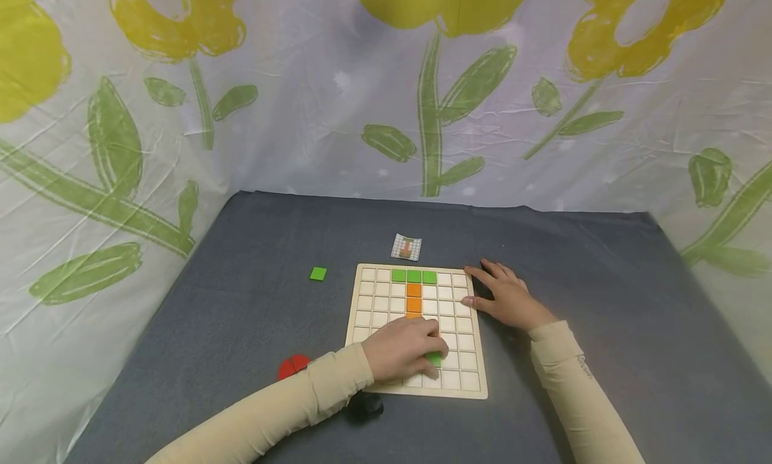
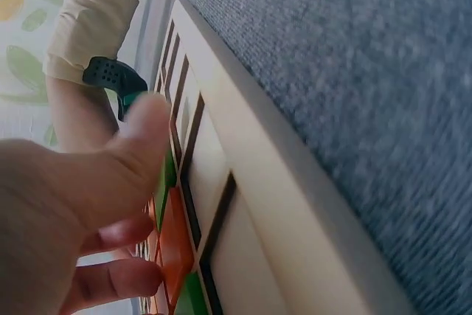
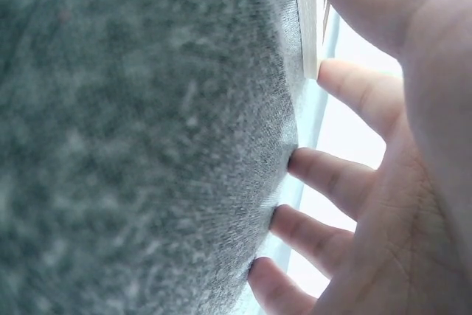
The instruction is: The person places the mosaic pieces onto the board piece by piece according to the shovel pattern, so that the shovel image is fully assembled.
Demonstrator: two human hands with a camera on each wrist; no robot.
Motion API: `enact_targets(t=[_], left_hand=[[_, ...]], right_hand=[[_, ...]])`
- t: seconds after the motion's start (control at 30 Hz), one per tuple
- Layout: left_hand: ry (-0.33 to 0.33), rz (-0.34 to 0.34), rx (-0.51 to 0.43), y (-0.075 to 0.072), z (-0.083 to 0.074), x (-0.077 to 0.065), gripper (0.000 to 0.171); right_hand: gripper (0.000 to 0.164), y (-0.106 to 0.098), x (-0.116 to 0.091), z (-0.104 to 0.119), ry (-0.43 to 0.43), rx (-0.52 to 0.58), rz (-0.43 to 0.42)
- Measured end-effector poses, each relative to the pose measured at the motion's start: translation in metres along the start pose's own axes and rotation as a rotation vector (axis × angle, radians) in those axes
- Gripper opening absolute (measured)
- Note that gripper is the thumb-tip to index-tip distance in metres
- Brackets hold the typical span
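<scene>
A wooden grid board lies on the table. In its top row sit several green tiles, with a column of orange tiles running down from the middle one. My left hand is over the lower board, its fingertips around a green tile low on the right. In the left wrist view the thumb is apart from the other fingers, above an orange tile and green tiles in the grid. My right hand touches the board's upper right edge, fingers spread; its other fingertips rest on the cloth.
Behind the board lies a small pattern card. One loose green tile is on the dark table cloth to the left. Red pieces lie partly hidden by the left sleeve. A flowered curtain surrounds the table.
</scene>
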State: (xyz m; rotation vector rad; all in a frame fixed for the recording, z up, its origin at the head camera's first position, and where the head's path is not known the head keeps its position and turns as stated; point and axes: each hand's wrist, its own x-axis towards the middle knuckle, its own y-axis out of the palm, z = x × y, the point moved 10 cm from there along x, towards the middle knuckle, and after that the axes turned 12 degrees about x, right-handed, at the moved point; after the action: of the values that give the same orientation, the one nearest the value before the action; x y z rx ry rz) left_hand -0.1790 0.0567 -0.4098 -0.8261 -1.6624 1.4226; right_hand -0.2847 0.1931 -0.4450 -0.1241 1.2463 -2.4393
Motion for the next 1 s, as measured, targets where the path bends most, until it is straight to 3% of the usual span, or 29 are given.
enact_targets(t=[0.13, 0.23, 0.43, 0.63, 0.8, 1.0], left_hand=[[-0.057, -0.014, -0.044, -0.004, 0.012, -0.004, 0.024], [-0.137, -0.028, -0.071, -0.011, 0.030, -0.011, 0.020], [-0.328, -0.075, -0.119, -0.024, 0.086, -0.034, 0.020], [-0.493, -0.130, 0.007, -0.040, 0.144, -0.067, 0.020], [-0.594, -0.085, 0.040, -0.042, 0.181, -0.092, 0.031], [-0.687, 0.028, -0.019, -0.029, 0.204, -0.115, 0.044]], right_hand=[[0.071, 0.001, 0.002, 0.001, -0.002, -0.007, 0.001], [0.072, 0.003, 0.002, -0.001, 0.010, -0.010, 0.006], [0.072, 0.003, 0.000, -0.003, 0.016, -0.001, 0.008], [0.073, 0.003, 0.000, -0.004, 0.010, -0.003, 0.011], [0.073, 0.001, -0.001, -0.004, 0.013, -0.005, 0.006], [0.073, 0.002, -0.001, -0.002, 0.024, -0.010, 0.004]])
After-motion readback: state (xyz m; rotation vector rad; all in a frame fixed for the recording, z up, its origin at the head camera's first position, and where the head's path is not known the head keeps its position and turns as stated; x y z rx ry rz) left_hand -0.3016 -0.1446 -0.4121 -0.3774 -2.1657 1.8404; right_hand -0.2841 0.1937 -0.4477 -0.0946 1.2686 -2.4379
